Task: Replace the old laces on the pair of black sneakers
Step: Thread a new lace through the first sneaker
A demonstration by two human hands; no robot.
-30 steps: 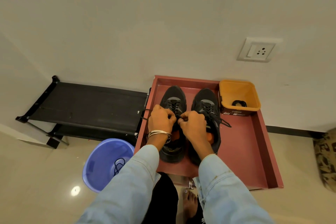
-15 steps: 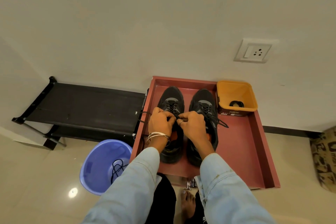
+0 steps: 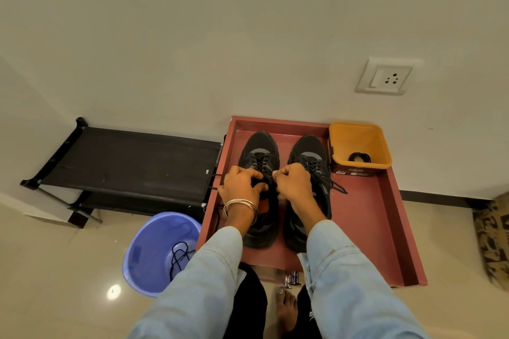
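Two black sneakers stand side by side, toes toward the wall, in a dark red tray (image 3: 369, 217). Over the laced throat of the left sneaker (image 3: 259, 151), my left hand (image 3: 241, 187) and my right hand (image 3: 293, 186) each pinch a black lace with curled fingers. A lace loop sticks out to the left of my left hand past the tray's edge. The right sneaker (image 3: 309, 151) is laced, and its lace ends trail to the right on the tray floor. My hands hide the middle of the left sneaker.
A yellow tub (image 3: 358, 143) holding a coiled black lace stands in the tray's far right corner. On the floor at the left, a blue bucket (image 3: 148, 253) contains a loose black lace. A black low rack (image 3: 132, 165) stands against the wall.
Both hands stay on the left sneaker's laces, shifting only slightly. The camera has drifted a little, so the scene sits lower left in view.
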